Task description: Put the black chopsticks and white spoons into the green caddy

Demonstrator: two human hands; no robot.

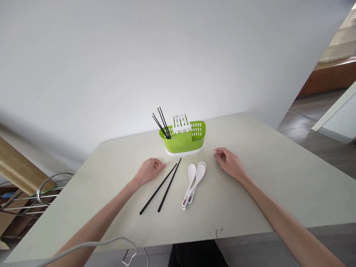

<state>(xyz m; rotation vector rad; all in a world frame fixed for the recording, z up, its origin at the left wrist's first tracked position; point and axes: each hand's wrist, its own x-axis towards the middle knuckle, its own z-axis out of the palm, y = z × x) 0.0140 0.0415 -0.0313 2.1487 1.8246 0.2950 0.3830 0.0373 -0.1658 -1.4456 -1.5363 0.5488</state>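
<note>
My left hand (151, 170) rests on the table with its fingers loosely bent and nothing held, just left of two black chopsticks (158, 188). Those chopsticks lie slanted, close together at their far ends. To their right, several white spoons (191, 180) overlap in a pile, bowls pointing away from me. My right hand (226, 159) lies to the right of the spoons, fingers relaxed and apart, touching only the table. Beyond both hands stands a green cutlery basket (182, 142) with a white base and a white slatted piece (181, 123) on top. Several black chopsticks (162, 124) lean in its left compartment.
The pale table (236, 207) stands against a white wall (178, 66). A light cable (94, 243) crosses the near left edge. At the left are a metal rack (41, 196) and a bamboo-like panel (22, 167). Dark marks (217, 233) spot the front edge.
</note>
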